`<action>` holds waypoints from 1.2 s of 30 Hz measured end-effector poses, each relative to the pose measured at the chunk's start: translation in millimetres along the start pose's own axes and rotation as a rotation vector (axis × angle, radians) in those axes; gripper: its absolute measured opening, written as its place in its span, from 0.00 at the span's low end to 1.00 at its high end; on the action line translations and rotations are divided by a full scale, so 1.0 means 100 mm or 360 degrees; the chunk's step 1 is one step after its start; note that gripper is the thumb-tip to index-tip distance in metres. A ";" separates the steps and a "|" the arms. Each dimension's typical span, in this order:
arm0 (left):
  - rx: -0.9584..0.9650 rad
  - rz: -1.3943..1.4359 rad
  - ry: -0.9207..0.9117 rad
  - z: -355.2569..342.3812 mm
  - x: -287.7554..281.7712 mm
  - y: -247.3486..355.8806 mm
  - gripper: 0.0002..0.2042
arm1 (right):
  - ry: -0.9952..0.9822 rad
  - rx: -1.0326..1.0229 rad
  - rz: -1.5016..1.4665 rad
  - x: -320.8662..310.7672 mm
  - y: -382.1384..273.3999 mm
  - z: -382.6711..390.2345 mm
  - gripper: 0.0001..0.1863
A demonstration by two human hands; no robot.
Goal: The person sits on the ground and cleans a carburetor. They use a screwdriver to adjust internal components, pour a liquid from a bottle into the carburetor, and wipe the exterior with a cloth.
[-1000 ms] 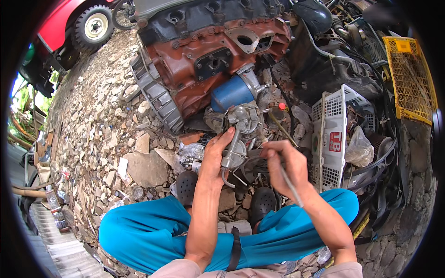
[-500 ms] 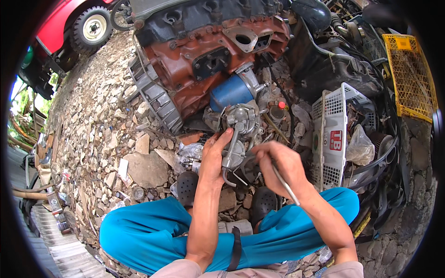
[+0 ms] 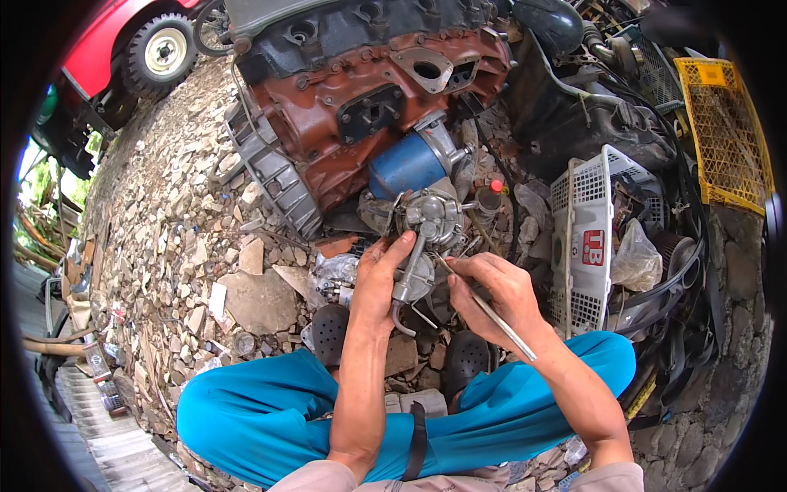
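My left hand (image 3: pixel 377 283) grips a grey cast-metal engine part (image 3: pixel 432 215) with round housings and a bent pipe at its lower end, holding it up above my feet. The thumb presses along its front; the other fingers are partly hidden behind it. My right hand (image 3: pixel 502 297) is closed on a slim metal rod-like tool (image 3: pixel 511 334), whose tail slants down past the palm toward the wrist. Thumb and fingertips of this hand are at the right edge of the part, where a thin tip shows. Exactly what it touches is too small to tell.
A red-brown engine block (image 3: pixel 328 156) with a blue oil filter (image 3: pixel 406 166) lies just beyond my hands. Near it stands a red-capped bottle (image 3: pixel 490 197). At right are a white plastic basket (image 3: pixel 584 246) and a yellow crate (image 3: pixel 725 131). Stony rubble (image 3: pixel 188 221) covers the ground.
My right hand has moved slightly left, bringing its fingertips and the tool to the metal part's edge. The part, in my left hand, has barely shifted.
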State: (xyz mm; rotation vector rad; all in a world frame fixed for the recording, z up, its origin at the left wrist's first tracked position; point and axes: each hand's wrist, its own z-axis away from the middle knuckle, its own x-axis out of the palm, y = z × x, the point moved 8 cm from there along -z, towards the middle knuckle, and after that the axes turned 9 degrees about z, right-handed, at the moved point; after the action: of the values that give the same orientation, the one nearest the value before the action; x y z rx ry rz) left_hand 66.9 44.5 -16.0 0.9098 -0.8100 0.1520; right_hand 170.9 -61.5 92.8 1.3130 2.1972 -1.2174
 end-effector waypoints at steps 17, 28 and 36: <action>-0.0101 -0.0244 -0.0029 -0.01 0.09 -0.14 0.10 | -0.0334 0.0668 -0.0104 -0.36 0.24 -0.08 0.08; -0.0102 -0.0083 0.0021 0.00 0.12 -0.26 0.10 | 0.0063 0.0113 0.0426 -0.42 -0.02 -0.10 0.04; -0.0232 0.0122 -0.0005 -0.02 0.13 -0.29 0.12 | -0.0207 -0.0163 0.0246 -0.12 0.00 0.01 0.10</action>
State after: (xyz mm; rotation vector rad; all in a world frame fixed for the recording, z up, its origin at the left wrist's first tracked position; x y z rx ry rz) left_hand 89.7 25.1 -26.2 0.7422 -0.8480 0.1566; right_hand 177.4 -68.9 100.0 1.2974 2.0004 -1.0861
